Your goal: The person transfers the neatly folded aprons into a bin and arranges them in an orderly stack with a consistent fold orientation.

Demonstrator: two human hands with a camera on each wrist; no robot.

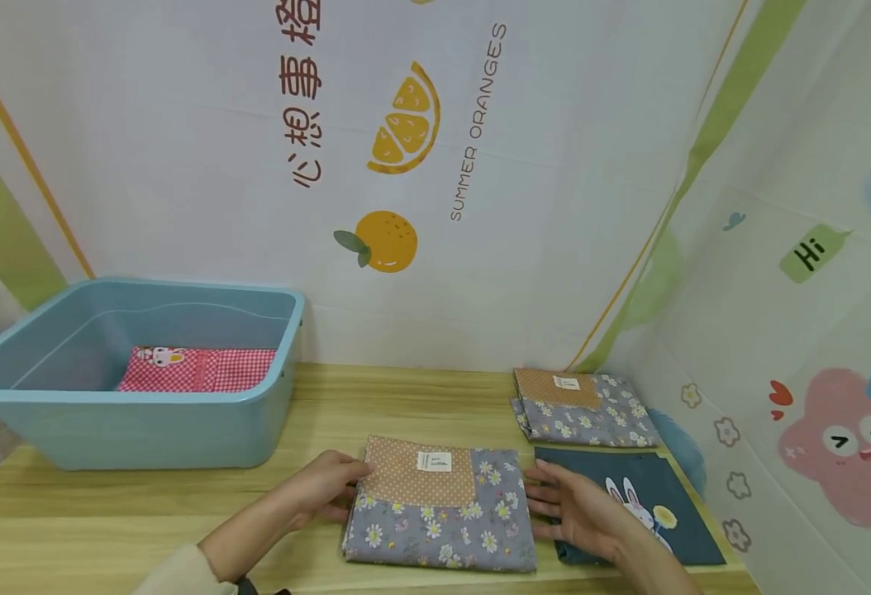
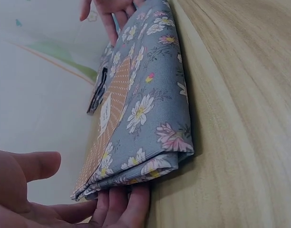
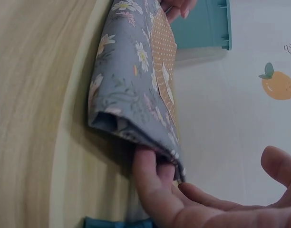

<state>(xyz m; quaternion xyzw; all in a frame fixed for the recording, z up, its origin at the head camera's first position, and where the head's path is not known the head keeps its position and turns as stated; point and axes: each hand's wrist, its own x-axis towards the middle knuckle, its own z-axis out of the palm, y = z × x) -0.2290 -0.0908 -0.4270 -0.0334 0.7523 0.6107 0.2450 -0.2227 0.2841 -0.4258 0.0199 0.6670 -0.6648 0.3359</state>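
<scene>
A folded grey daisy-print cloth (image 1: 443, 533) with a tan dotted patch and white label lies flat on the table in the head view. My left hand (image 1: 324, 487) is at its left edge. The left wrist view shows the fingers (image 2: 118, 206) straight against the folded layers, thumb raised clear of the cloth. At the opposite edge is my right hand (image 1: 580, 512). Its fingertips reach in at the side of the folds in the right wrist view, while the thumb (image 3: 278, 166) stands apart.
A blue plastic tub (image 1: 175, 434) at the left holds a red checked cloth (image 1: 205, 370). To the right lie a second folded daisy-print cloth (image 1: 584, 417) and a dark green cloth (image 1: 673, 487) with a rabbit, partly behind my right hand. Printed curtains hang behind the wooden table (image 1: 406, 388).
</scene>
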